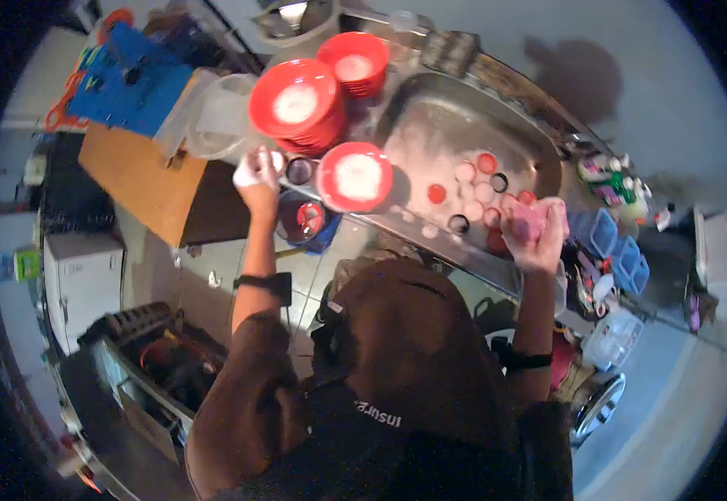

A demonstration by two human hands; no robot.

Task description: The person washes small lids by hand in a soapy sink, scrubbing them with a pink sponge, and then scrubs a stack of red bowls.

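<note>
My left hand is on the counter at the left of the sink, its fingers closed at a small pale round piece, blurred. Beside it is a small dark cup, and right of that a red bowl with a whitish inside. My right hand grips a crumpled pink cloth over the sink's right end. In the metal sink, several small round lids or cups, red, pale and dark-rimmed, lie together in whitish water.
Two stacks of red bowls, a large stack and a smaller stack, stand behind my left hand. A clear plastic tub is at their left. Blue containers and bottles are at the right. A bucket stands below the counter.
</note>
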